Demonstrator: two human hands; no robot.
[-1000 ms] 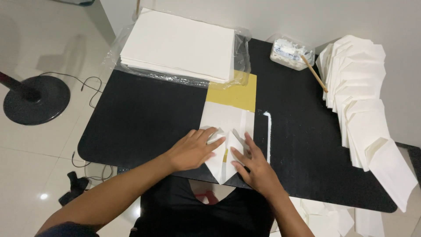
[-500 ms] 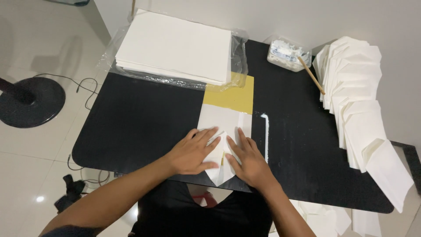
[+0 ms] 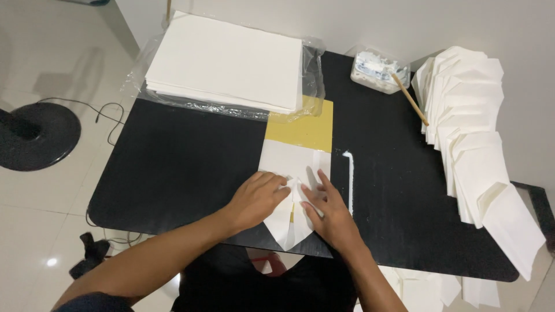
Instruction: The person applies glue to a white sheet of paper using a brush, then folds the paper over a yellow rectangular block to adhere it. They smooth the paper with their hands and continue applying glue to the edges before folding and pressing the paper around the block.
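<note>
Head view: my left hand (image 3: 258, 199) and right hand (image 3: 327, 211), fingers spread flat, press the folded white paper (image 3: 293, 190) against the yellow board (image 3: 303, 127) at the black table's (image 3: 173, 167) near edge, pinning its angled flaps. Finished folded pieces (image 3: 474, 144) fan rightward.

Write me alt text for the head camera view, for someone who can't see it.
Seen from above, a left hand and right hand press down on a partly folded white paper lying over a yellow sheet on a black table. A wrapped stack of white sheets sits at the far edge, folded white envelopes fan along the right.
</note>
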